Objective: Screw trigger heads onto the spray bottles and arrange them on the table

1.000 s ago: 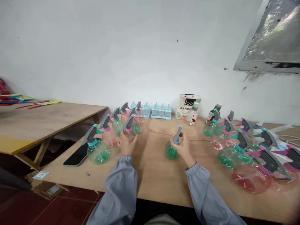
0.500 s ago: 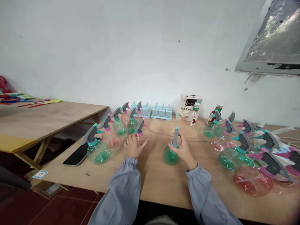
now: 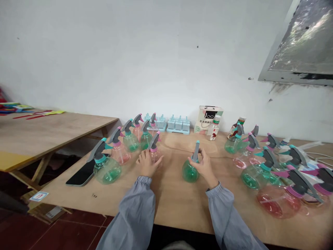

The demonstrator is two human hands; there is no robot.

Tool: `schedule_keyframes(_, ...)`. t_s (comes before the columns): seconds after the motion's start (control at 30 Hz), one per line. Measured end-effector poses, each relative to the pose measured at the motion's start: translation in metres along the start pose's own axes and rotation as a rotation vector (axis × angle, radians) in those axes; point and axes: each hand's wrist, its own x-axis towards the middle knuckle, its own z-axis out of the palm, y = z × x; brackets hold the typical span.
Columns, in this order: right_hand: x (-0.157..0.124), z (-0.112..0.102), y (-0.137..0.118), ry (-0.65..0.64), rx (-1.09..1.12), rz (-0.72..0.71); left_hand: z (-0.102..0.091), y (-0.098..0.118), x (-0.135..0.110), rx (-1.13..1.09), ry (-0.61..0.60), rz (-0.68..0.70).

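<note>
My left hand (image 3: 148,164) is curled round the near side of a pink spray bottle (image 3: 155,140), its thumb on the right and its fingers on the left. That bottle stands upright, its lower body largely covered by the hand. At the middle of the table, my right hand (image 3: 206,166) grips a green spray bottle (image 3: 189,172) by the neck, thumb across the front and fingers behind the grey trigger head. Green liquid shows inside it. Left of my left hand stands another green spray bottle (image 3: 107,171), with a pink spray bottle (image 3: 120,152) behind it.
More pink and green spray bottles crowd the right side, including a large pink one (image 3: 279,201). A phone (image 3: 81,173) lies at the left edge. Light-blue moulds (image 3: 178,125), a paper bag (image 3: 203,121) and a small bottle (image 3: 213,130) line the wall. A second table (image 3: 65,128) stands left.
The whole view has shifted slightly. Both hands stay at their spray bottles, with little visible movement over the table.
</note>
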Motion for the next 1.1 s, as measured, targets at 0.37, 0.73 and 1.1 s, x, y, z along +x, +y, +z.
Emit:
schedule_keyframes(0.37,0.003,-0.003,-0.001,-0.051,-0.003,-0.017,0.000,-0.002,0.001,-0.030,0.007,0.011)
schedule_keyframes(0.73,-0.006,-0.036,0.023,0.136,-0.223,0.140,-0.005,0.003,0.000,-0.015,-0.036,-0.027)
schedule_keyframes(1.1,0.111,-0.104,0.094,0.169,-0.722,0.442,-0.001,0.001,0.000,-0.049,0.001,-0.023)
